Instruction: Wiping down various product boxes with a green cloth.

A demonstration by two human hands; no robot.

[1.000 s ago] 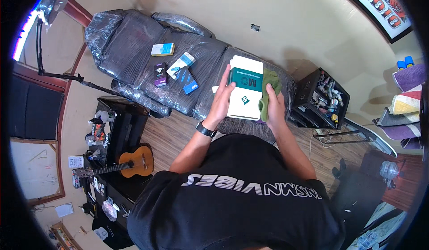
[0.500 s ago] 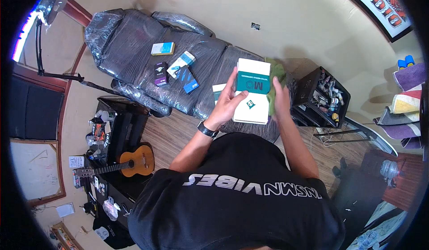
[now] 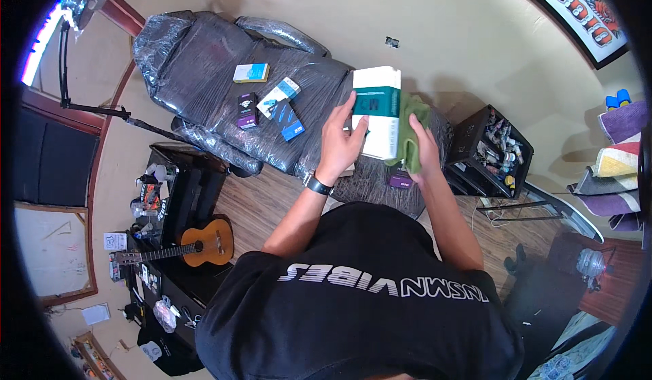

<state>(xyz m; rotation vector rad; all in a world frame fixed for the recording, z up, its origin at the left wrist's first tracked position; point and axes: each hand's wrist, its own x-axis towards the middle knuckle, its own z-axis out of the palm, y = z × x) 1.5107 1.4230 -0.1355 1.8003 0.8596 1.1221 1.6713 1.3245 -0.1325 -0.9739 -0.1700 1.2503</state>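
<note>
My left hand (image 3: 341, 139) grips a white carton with a green band (image 3: 377, 101) by its left side, its thumb across the near face. The carton is tilted, with a narrow side turned toward my right hand. A green cloth (image 3: 406, 142) is bunched in my right hand (image 3: 426, 150), lying close against the carton's right side. Below the cloth, a black and purple box (image 3: 399, 178) shows in part on the plastic-wrapped recliner (image 3: 319, 84). Another pale box near my left wrist is mostly hidden.
On the recliner lie a yellow, white and blue box (image 3: 251, 73), a white and blue box (image 3: 277, 97), a dark blue box (image 3: 288, 122) and a black box (image 3: 246, 110). A black cart of bottles (image 3: 499, 146) stands right. A guitar (image 3: 207, 243) leans at left.
The carton has moved up and away from me and turned, so a narrow side now shows. The cloth has come with my right hand, and the black and purple box beneath has come into sight.
</note>
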